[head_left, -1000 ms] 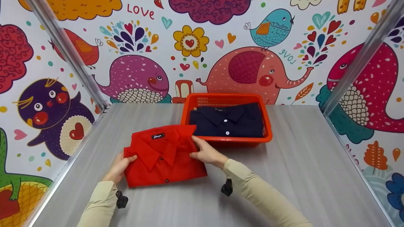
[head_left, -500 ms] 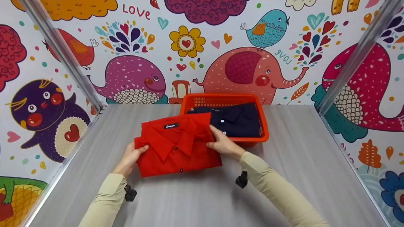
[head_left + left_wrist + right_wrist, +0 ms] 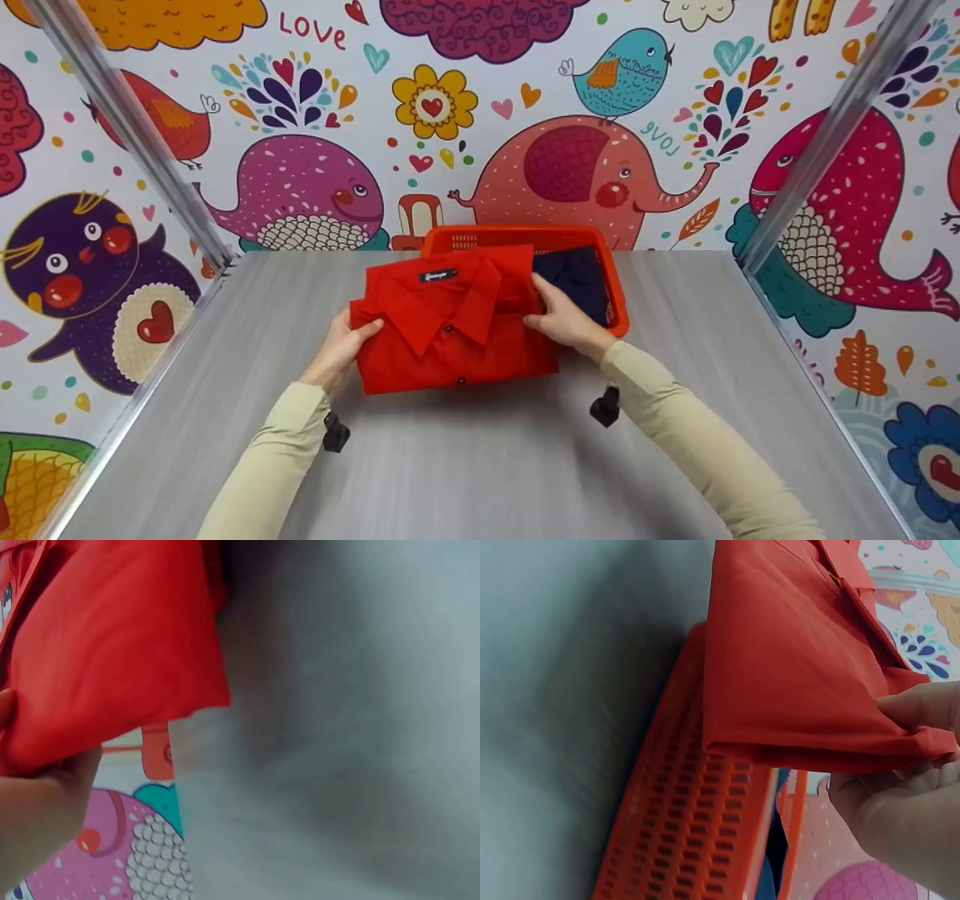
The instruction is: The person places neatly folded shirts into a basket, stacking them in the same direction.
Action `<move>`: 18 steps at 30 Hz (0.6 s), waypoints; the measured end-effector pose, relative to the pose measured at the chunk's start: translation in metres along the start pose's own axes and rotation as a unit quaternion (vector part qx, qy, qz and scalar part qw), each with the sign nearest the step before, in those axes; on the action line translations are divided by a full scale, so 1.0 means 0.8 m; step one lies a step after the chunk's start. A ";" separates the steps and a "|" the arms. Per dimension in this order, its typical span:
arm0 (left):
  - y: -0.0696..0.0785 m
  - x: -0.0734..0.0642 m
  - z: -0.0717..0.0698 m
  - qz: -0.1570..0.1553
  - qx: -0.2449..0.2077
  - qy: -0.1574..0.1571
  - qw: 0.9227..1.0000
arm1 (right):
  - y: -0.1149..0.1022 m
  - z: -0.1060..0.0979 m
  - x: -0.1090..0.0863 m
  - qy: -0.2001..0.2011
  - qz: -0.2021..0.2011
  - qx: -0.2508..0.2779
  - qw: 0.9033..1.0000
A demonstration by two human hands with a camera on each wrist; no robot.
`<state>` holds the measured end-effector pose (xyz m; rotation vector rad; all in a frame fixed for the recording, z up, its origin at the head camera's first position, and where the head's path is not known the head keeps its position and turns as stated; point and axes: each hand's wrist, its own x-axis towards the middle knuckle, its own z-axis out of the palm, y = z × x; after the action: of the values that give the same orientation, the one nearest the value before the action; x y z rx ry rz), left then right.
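Note:
A folded red shirt (image 3: 457, 322) with a collar, dark buttons and a black neck label hangs above the table, partly in front of the basket. Its left edge is pinched by my left hand (image 3: 341, 349), thumb on top and fingers underneath. At the opposite edge my right hand (image 3: 566, 319) grips it the same way; the right wrist view shows the thumb over the cloth (image 3: 795, 667). Behind lies an orange-red plastic basket (image 3: 619, 300), holding a folded navy shirt (image 3: 577, 281) that the red one mostly covers from view.
The grey table (image 3: 480, 465) spreads around and in front of the basket. Walls printed with cartoon animals (image 3: 559, 176) stand at the back and both sides, with metal posts (image 3: 142, 142) at the corners.
Both hands have carried the red shirt right and away from me, from beside the basket to in front of and partly over it. More of the navy shirt is hidden.

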<state>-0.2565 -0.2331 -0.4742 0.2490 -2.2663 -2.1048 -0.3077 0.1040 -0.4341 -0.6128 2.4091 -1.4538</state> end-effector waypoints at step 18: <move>0.064 0.053 0.067 0.078 0.040 -0.081 0.993 | 0.015 -0.089 -0.010 0.045 -0.008 0.037 0.998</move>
<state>-0.3104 -0.1828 -0.4312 -0.0967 -2.3734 -2.0262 -0.3341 0.1680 -0.4118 -0.5618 2.4093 -1.6018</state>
